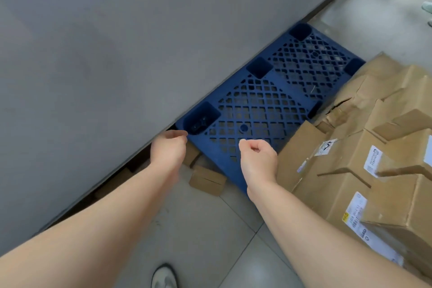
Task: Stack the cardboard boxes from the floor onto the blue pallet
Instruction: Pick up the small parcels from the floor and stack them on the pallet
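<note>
1. Cardboard boxes in two lots on the tiled floor, with the blue pallet between them, lying flat against the foot of a grey wall.
2. Far left: the grey wall, with scraps of brown cardboard just visible in the dark gap under its lower edge.
3. Left hand at the pallet's near left corner, back of the hand up, grip curled under; impossible to tell whether touching or holding the corner.
4. Smaller boxes just right of the left wrist, on the floor against the pallet's near edge.
5. White shoe at the bottom edge, on the tiles between the two forearms.
6. Right hand over the pallet's near edge, grip pressed together in a loose fist, thumb on top, nothing seen inside it.
7. Cardboard boxes at the right: a tumbled heap, most tilted, several with white labels, one crumpled and torn, the nearest ones leaning against the pallet's right side.
</note>
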`<control>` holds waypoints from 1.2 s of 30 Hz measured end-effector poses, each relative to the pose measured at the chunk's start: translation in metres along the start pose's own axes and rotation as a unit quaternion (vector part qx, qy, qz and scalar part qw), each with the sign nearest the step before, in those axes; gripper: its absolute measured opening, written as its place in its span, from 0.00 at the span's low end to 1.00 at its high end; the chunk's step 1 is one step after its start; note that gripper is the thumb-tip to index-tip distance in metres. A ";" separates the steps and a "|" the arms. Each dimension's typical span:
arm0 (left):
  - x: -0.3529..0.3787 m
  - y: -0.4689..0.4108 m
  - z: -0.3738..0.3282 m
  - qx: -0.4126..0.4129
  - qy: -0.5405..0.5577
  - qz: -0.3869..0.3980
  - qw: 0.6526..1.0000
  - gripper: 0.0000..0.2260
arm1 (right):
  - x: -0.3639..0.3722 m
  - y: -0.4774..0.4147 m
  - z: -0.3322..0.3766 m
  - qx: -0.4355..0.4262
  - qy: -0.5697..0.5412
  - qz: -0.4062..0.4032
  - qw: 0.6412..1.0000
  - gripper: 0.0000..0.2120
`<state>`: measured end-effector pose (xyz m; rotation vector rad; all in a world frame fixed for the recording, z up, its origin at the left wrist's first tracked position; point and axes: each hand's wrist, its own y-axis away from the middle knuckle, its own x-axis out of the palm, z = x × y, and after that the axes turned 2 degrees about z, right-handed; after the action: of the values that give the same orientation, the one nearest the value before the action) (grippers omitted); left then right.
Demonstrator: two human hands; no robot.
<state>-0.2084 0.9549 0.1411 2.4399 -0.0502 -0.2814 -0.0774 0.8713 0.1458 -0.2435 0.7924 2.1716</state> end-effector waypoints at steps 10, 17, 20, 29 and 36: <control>0.005 -0.057 0.060 -0.060 -0.045 0.014 0.997 0.07 | 0.038 -0.023 -0.068 0.072 0.060 0.004 0.996 0.07; 0.028 -0.109 0.121 -0.095 -0.070 0.032 0.992 0.04 | 0.065 -0.059 -0.128 0.104 0.082 0.019 0.991 0.08; 0.038 -0.130 0.150 -0.098 -0.085 0.035 0.991 0.06 | 0.077 -0.078 -0.160 0.135 0.086 0.034 0.986 0.08; 0.071 -0.196 0.233 -0.101 -0.107 0.038 0.988 0.10 | 0.114 -0.133 -0.246 0.206 0.064 0.062 0.974 0.03; 0.096 -0.238 0.279 -0.109 -0.159 0.066 0.979 0.19 | 0.142 -0.170 -0.295 0.265 0.055 0.086 0.959 0.03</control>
<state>-0.1833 0.9547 -0.2376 2.1427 -0.3042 -0.5843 -0.0705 0.8622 -0.2233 -0.0196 1.4670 2.0237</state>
